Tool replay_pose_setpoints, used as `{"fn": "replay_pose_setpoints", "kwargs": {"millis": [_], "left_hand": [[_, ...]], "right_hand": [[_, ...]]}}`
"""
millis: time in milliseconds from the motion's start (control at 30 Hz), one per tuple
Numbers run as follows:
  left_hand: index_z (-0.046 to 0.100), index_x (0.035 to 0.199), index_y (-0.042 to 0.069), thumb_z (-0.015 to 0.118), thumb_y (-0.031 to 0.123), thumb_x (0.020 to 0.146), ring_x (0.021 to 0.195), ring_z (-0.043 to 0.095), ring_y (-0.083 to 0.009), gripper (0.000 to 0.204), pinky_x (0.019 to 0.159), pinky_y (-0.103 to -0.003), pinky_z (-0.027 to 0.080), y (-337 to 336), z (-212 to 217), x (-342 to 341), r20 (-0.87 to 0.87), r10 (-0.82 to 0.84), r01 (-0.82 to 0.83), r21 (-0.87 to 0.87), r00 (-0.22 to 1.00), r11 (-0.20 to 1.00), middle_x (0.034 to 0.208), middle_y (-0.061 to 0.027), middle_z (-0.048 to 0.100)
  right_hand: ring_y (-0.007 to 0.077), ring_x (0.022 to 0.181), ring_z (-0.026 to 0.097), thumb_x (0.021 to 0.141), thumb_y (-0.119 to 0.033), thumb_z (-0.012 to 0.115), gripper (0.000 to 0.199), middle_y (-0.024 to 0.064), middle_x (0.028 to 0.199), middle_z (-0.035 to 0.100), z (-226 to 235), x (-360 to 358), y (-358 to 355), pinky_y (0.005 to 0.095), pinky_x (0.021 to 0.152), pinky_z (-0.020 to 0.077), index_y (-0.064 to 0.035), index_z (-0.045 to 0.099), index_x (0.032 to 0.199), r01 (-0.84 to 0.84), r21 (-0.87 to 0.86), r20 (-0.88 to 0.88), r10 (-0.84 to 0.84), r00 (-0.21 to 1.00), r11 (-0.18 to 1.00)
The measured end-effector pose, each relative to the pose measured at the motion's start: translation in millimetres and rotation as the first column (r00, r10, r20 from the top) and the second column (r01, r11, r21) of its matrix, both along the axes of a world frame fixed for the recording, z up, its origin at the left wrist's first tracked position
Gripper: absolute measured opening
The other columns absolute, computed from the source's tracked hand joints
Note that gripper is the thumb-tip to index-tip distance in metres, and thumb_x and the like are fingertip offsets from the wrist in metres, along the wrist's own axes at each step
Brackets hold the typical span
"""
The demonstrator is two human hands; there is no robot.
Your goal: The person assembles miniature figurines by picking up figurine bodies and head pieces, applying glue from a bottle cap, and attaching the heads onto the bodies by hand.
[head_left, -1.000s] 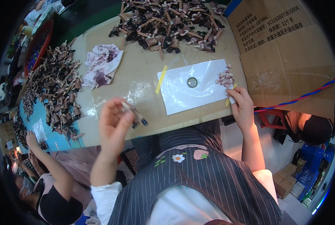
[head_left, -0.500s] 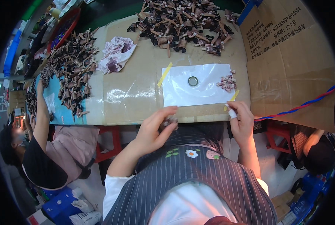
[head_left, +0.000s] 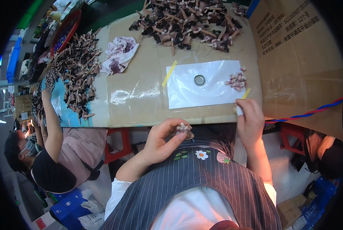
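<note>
My left hand (head_left: 161, 138) is held below the table edge, close to my striped apron, pinching a small brown and pale figurine piece (head_left: 183, 130) between thumb and fingers. My right hand (head_left: 249, 119) rests at the table's front edge by the lower right corner of a white plastic sheet (head_left: 208, 89), its fingers closed on a small white object (head_left: 239, 110). On the sheet lie a small dark ring (head_left: 199, 80) and a little cluster of pinkish parts (head_left: 237, 80).
A big heap of dark brown figurine pieces (head_left: 186, 23) lies at the table's far side, another heap (head_left: 77, 71) at the left. A crumpled stained cloth (head_left: 119, 55) sits between them. A cardboard box (head_left: 298, 50) stands at right. Another person (head_left: 48, 153) works at the left.
My left hand has come down from the table top to below its edge, toward my body, holding the small piece. My right hand stayed at the sheet's corner. The view shifted.
</note>
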State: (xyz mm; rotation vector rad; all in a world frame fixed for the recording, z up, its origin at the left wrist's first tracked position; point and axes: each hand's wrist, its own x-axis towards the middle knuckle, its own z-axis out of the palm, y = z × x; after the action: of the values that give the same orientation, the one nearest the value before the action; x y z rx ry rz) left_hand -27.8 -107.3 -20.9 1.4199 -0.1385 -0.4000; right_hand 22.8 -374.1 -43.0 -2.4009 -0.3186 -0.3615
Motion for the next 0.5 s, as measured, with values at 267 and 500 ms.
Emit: {"fn": "replay_pose_setpoints", "kwargs": {"millis": [267,500], "left_hand": [[0.050,0.123,-0.002,0.053,0.000,0.095,0.104,0.058,-0.0150,0.029,0.094,-0.031,0.046,20,-15,24,0.059,-0.021,0.022,-0.004,0.998,1.000,0.121,-0.0122,0.057],[0.053,0.120,-0.002,0.056,0.001,0.095,0.100,0.058,-0.0096,0.026,0.088,-0.025,0.047,27,-32,29,-0.003,0.131,-0.130,-0.122,0.991,0.984,0.111,-0.0067,0.061]], "right_hand": [[0.0297,0.087,0.064,0.076,0.014,0.047,0.033,0.0159,0.097,0.063,7,22,21,0.0329,0.076,0.0508,0.0023,0.061,0.103,-0.029,0.298,-0.159,0.079,0.984,0.954],[0.0338,0.113,0.059,0.079,0.009,0.051,0.027,0.0186,0.112,0.064,12,25,17,0.0414,0.094,0.0443,0.0012,0.057,0.104,-0.056,0.056,-0.070,0.060,0.996,0.997]]}}
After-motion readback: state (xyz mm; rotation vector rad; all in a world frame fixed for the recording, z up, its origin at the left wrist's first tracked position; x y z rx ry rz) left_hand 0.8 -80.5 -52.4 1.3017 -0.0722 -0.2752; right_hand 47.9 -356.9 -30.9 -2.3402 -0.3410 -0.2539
